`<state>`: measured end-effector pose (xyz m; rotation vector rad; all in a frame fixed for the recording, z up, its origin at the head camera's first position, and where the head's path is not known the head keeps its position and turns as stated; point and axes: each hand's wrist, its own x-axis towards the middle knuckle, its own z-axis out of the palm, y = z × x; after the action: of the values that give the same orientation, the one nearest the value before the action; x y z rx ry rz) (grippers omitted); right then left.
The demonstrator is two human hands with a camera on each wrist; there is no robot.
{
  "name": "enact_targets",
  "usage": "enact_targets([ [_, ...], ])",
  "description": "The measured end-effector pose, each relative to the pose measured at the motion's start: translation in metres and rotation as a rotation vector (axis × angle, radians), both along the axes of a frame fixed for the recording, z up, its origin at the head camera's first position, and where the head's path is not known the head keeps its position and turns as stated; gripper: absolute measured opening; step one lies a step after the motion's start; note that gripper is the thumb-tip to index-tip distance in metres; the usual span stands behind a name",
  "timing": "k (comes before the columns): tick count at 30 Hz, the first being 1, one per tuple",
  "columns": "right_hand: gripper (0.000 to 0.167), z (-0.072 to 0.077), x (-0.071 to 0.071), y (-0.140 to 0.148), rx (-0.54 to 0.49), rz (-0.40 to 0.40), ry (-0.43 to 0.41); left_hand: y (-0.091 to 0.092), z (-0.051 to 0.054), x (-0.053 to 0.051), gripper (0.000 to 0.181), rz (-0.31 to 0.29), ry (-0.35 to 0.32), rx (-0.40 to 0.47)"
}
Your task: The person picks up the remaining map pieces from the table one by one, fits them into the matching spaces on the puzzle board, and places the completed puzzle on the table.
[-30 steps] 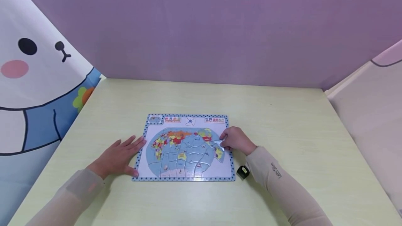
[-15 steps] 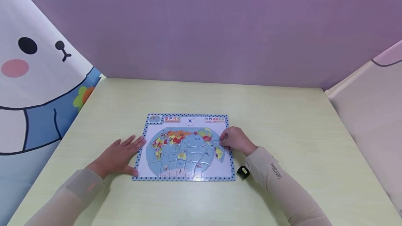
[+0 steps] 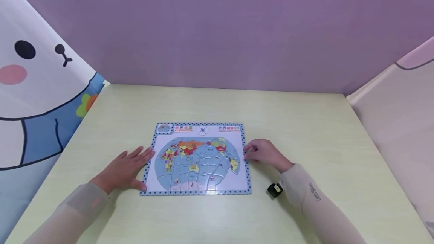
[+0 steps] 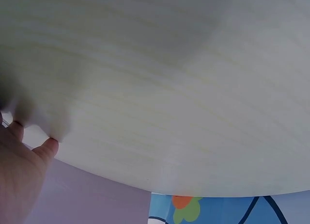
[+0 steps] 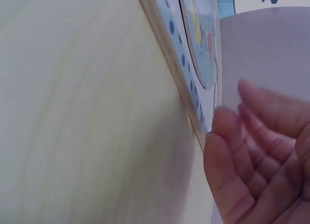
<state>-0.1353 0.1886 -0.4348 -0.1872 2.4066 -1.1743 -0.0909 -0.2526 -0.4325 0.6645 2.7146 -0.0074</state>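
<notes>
A world map jigsaw puzzle [image 3: 207,168] lies flat on the table, its pieces forming a blue oval inside a white board with a dotted blue border. My left hand [image 3: 123,168] is spread at the board's left edge, fingertips and thumb resting on the border. Only part of the left hand [image 4: 22,170] enters the left wrist view. Just off the right border is my right hand [image 3: 266,153], fingers loosely bent. In the right wrist view the right hand [image 5: 266,151] has its thumb apart from the fingers and nothing between them; its fingertips are close to the board's edge [image 5: 167,52].
A small black object with a yellow-green mark [image 3: 275,190] is by the right wrist. The pale wood-grain table [image 3: 217,104] meets a purple wall [image 3: 217,29] at the back. A printed cartoon cloth [image 3: 40,86] hangs at the left, a light panel [image 3: 393,116] at the right.
My right hand has let go of a puzzle piece at the map's right side and drawn off to the right. The white gap there is now covered in blue. My left hand stays put.
</notes>
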Motion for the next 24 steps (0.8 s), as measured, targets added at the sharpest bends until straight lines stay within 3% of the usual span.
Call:
enact_targets([
  [9,0.023,0.002,0.008,0.016,-0.05,0.159,0.106,0.001,0.002,0.001,0.112,0.004,-0.005,0.006],
  [19,0.023,0.004,0.018,0.049,0.026,0.238,0.26,-0.002,-0.001,0.001,0.112,0.003,0.002,0.0],
  [24,0.025,0.004,0.021,0.062,0.081,0.245,0.28,-0.001,0.0,0.002,0.111,0.005,0.002,0.014],
])
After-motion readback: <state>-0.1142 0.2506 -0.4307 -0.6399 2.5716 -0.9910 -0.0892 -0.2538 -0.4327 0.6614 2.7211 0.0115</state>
